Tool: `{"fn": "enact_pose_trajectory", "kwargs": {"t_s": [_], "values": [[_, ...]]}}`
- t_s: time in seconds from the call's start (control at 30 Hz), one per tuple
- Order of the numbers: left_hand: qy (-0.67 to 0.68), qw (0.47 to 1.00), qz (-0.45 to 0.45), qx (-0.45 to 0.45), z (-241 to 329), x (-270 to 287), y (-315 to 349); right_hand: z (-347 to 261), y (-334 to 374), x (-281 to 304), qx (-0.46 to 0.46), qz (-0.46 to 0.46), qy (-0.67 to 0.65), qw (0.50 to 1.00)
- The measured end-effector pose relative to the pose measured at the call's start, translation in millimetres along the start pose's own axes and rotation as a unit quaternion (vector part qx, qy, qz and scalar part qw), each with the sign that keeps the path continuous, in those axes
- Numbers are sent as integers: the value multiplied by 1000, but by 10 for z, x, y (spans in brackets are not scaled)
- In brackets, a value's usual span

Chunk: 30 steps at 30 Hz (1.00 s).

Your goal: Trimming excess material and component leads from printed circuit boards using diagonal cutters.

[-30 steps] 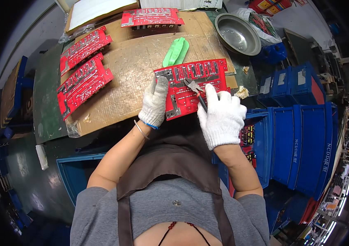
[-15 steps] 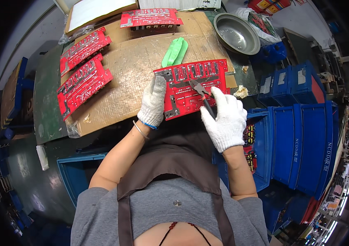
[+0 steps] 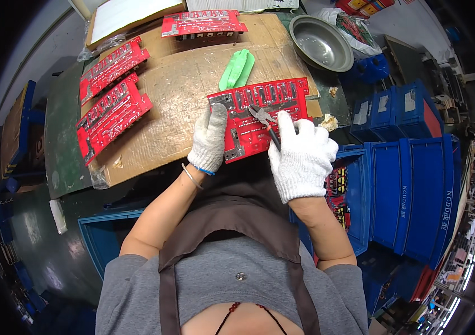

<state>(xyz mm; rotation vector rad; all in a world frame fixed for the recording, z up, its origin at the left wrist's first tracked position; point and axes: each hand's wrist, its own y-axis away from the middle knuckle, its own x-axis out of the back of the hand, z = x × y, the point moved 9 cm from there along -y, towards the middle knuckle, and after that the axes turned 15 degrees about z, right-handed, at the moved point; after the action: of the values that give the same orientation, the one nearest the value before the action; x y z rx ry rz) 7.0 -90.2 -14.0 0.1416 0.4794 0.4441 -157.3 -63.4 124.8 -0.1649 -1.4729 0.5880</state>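
Observation:
A red circuit board (image 3: 248, 137) is tilted up at the near edge of the cardboard-covered table, its soldered side toward me. Gripping its left edge is my gloved left hand (image 3: 210, 137), thumb on the face and the other fingers hidden behind. My right hand (image 3: 303, 153), in a white knit glove, is closed round the handles of diagonal cutters (image 3: 264, 118). Their jaws lie over the upper middle of the board, near a row of dark slots. Just behind the board a bright green strap-like piece (image 3: 237, 70) lies on the cardboard.
Two more red boards (image 3: 113, 117) rest at the table's left, and another red board (image 3: 204, 23) at the back. A metal bowl (image 3: 321, 44) stands at the back right. Blue crates (image 3: 411, 195) are stacked at my right; an open blue bin (image 3: 356, 192) there holds boards.
The cutters' jaws have shifted slightly left and turned on the board. My right hand has rolled over and moved a little, its knuckles now more on top. The left hand keeps its hold.

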Motion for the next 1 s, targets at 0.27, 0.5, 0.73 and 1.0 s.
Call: {"fn": "enact_pose_trajectory", "kwargs": {"t_s": [0.27, 0.5, 0.73, 1.0], "values": [[0, 1000, -13, 10, -21, -21, 9, 230, 143, -308, -132, -58, -233, 962], [5, 1000, 0, 27, -22, 11, 9, 452, 152, -250, -159, -12, -277, 947], [14, 999, 1, 47, 39, -50, 40, 362, 149, -149, -55, -18, -176, 983], [26, 998, 4, 63, 14, -54, 36, 174, 27, -35, 14, 48, -122, 991]]}}
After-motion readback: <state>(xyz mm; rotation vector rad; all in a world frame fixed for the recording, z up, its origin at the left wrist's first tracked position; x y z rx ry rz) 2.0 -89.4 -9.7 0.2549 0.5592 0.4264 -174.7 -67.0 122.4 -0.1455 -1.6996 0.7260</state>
